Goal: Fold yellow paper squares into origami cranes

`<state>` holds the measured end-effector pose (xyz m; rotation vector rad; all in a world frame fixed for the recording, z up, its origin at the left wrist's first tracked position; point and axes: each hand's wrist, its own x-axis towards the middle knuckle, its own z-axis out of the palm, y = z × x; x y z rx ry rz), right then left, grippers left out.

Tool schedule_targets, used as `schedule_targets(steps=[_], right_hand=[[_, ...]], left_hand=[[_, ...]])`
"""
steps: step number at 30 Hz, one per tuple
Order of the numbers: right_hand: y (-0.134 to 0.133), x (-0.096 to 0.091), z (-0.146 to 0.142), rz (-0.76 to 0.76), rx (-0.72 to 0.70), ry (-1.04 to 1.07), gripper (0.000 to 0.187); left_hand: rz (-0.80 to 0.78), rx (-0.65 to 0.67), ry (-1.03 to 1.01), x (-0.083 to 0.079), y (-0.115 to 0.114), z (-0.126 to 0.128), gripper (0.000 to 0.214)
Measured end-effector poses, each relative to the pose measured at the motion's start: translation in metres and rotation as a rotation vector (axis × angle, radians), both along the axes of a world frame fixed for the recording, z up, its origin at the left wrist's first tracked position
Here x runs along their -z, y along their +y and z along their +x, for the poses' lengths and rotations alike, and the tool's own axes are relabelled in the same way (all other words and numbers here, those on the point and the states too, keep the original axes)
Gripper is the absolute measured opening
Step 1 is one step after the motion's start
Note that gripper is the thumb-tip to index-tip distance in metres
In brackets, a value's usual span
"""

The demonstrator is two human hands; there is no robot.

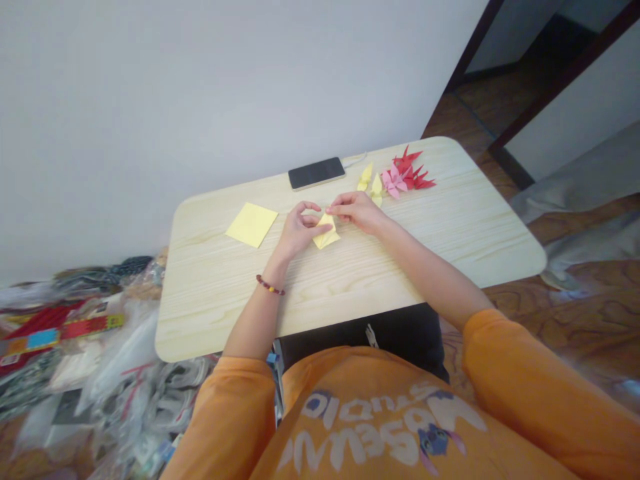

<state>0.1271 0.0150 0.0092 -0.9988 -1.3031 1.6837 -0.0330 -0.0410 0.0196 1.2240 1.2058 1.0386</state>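
Between my two hands is a small folded piece of yellow paper (326, 238), held just over the table. My left hand (301, 231) grips its left side, thumb across the front face. With thumb and forefinger, my right hand (356, 208) pinches its top corner. To the left lies a flat square of yellow paper (252, 225). Just beyond my right hand are two yellow folded paper pieces (371, 181), beside a pink paper flower (395, 180) and red paper flowers (413, 169).
The light wood table (210, 280) has rounded corners and stands against a white wall. A phone (317, 174) with a white cable lies at its back edge. Bags and clothes (100, 360) are heaped on the floor at left. A person's trouser legs (590, 207) show at right.
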Motion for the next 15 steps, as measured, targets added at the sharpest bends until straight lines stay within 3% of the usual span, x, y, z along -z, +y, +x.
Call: schedule_targets(steps=[11,15], right_hand=[[-0.0009,0.0007,0.0015,-0.007,-0.145,0.034,0.037],[0.0,0.0002,0.0022,0.014,-0.123,0.006,0.038]], left_hand=[[-0.068,0.085,-0.014,0.0016,0.0021,-0.0063,0.05],[-0.07,0.098,-0.024,0.0045,0.0027,-0.0067,0.049]])
